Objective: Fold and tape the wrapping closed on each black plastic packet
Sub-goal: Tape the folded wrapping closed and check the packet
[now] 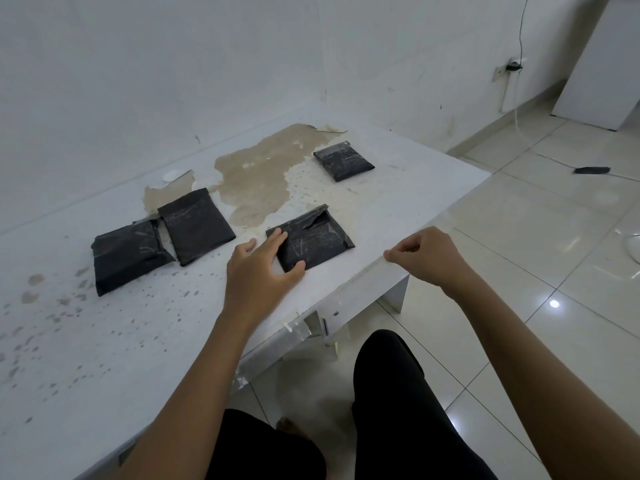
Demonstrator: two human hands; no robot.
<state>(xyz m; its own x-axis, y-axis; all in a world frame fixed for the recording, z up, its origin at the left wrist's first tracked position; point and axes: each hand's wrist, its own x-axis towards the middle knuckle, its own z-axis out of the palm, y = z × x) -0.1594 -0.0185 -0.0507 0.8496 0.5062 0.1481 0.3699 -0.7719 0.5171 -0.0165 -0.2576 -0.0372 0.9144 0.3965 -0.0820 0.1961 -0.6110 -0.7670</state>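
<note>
Several black plastic packets lie on a white table [104, 341]. The nearest packet [315, 237] has a loose flap at its far corner, and my left hand [259, 268] rests flat on its left edge, fingers spread. At the table's front edge, my right hand [426, 258] pinches the end of a clear tape strip [360, 275] stuck along that edge. Two more packets lie at the left, one [195, 225] overlapping the other [128, 254]. A fourth packet [344, 161] sits at the far right of the table.
A brown patch of peeled surface [256, 174] spreads across the table's far middle. More clear tape pieces [301, 329] hang from the front edge. My legs are below the table, above a tiled floor [536, 220]. A cable [516, 98] runs from a wall socket.
</note>
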